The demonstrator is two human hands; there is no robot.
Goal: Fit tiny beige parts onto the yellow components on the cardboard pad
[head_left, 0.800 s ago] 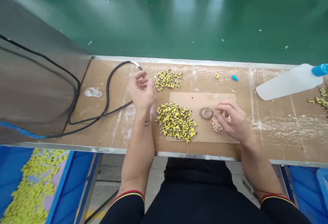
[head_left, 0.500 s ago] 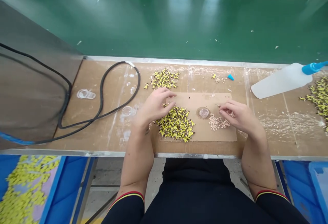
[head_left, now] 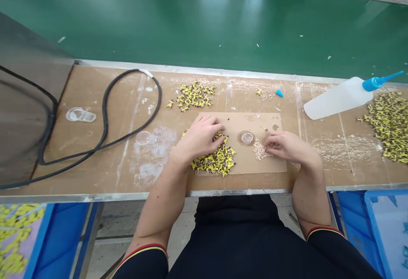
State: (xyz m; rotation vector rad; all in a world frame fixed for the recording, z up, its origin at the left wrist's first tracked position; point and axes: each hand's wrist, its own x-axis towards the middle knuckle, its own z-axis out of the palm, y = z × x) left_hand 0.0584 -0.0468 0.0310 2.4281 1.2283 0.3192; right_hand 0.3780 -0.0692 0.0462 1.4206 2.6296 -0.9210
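Note:
My left hand (head_left: 205, 136) rests over the upper part of a pile of small yellow and dark pieces (head_left: 218, 160), its thumb and fingers apart and nothing visible between them. On the right, my right hand (head_left: 282, 145) has its fingers pressed together at the edge of a small heap of pale beige bits (head_left: 259, 150); whatever they hold is too small to make out. Between the hands, a small round clear dish (head_left: 246, 138) sits on a cardboard sheet (head_left: 245, 166), which lies under both piles.
A black cable (head_left: 105, 117) loops across the left side. Behind the cardboard are another yellow pile (head_left: 194, 95) and a blue cap (head_left: 279, 93). A white bottle (head_left: 339, 98) lies at right beside a larger yellow pile (head_left: 392, 126). Blue bins (head_left: 65, 232) stand below the table.
The view has shifted, so the table items appear farther left. My left hand has moved further over the yellow pile. My right hand has come down to the beige heap.

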